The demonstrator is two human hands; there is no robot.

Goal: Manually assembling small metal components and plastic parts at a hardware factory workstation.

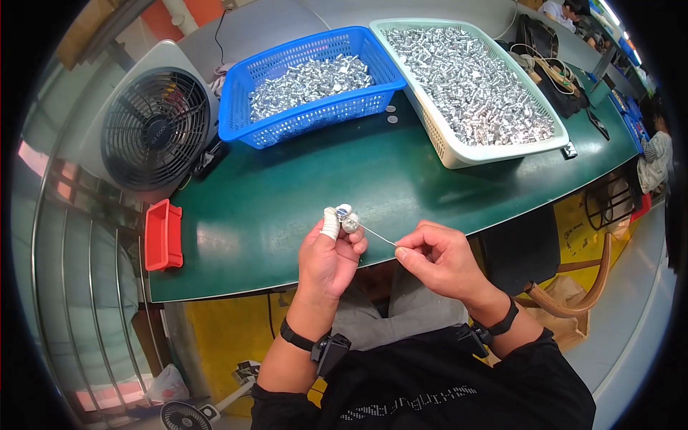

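Note:
My left hand (328,265) is raised over the near edge of the green table (287,190), with white tape wrapped round its thumb and a fingertip. Between its fingers is a small shiny metal part (350,223); its exact kind is too small to make out. To the right, my right hand (448,261) pinches a thin metal rod (378,235). The rod slants up and left, and its far tip reaches the metal part or lies just beside it; I cannot tell which.
Farther back stand a blue basket (315,118) and a pale green basket (494,156), both holding many small silvery metal parts. At the left are a red tray (163,240) and a large fan (156,129). Two small discs (392,115) lie beside the blue basket. Cables and a black bag (537,36) sit back right.

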